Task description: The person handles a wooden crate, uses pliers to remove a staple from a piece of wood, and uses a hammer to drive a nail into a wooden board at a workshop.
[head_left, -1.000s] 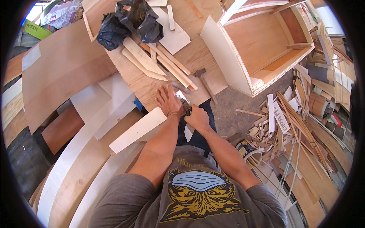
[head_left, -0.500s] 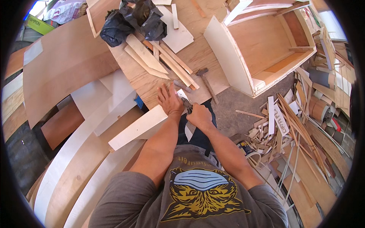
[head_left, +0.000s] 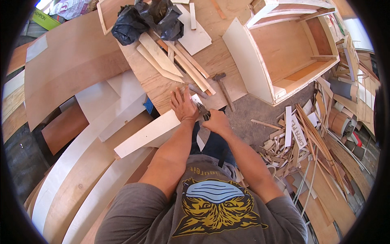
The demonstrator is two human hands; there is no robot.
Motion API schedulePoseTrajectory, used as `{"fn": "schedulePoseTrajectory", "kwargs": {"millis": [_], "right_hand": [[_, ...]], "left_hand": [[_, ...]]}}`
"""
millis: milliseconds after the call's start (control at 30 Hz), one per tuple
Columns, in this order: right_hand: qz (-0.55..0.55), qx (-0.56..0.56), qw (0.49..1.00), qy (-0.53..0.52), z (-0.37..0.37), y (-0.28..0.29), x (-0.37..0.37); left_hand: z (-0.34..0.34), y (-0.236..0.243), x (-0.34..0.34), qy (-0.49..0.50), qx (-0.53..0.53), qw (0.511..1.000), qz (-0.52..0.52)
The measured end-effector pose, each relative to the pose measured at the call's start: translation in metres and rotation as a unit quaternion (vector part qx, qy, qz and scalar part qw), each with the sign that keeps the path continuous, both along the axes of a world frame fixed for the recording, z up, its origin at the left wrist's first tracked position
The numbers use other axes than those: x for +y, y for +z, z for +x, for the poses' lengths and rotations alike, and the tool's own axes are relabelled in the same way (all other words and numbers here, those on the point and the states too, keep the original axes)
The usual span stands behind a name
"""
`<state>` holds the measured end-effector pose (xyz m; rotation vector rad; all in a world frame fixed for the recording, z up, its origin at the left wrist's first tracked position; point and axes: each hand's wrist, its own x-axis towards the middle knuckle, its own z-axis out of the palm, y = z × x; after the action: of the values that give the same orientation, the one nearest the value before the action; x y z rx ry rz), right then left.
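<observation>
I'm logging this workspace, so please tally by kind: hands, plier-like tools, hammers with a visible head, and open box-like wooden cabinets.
Hands (left hand, right hand): 2
Plier-like tool: 1
Hammer: 1
Open cabinet: 1
Total: 5

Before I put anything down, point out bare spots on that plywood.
The plywood is bare between the hammer and the open wooden box. It is crowded beyond the left hand, with wood strips and a black plastic bag.
</observation>
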<state>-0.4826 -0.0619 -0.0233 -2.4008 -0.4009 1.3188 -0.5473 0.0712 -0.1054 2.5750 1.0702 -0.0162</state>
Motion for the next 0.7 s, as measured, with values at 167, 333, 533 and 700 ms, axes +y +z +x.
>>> {"fn": "schedulePoseTrajectory", "kwargs": {"millis": [167,333,533,700], "right_hand": [[0.039,-0.048,0.998,0.001,-0.002,0.019,0.007],[0.120,-0.085,0.987,-0.067,0.020,0.050,0.029],[0.221,-0.024,0.940,-0.260,0.085,-0.016,0.026],[0.235,0.127,0.903,-0.336,0.113,-0.027,0.039]], "left_hand": [[-0.003,-0.011,0.000,-0.012,-0.012,0.999,0.030],[0.000,-0.003,0.002,-0.015,0.010,1.000,-0.001],[0.002,0.000,-0.001,-0.007,0.014,0.999,0.031],[0.002,0.001,-0.002,-0.003,0.013,0.999,0.029]]}}
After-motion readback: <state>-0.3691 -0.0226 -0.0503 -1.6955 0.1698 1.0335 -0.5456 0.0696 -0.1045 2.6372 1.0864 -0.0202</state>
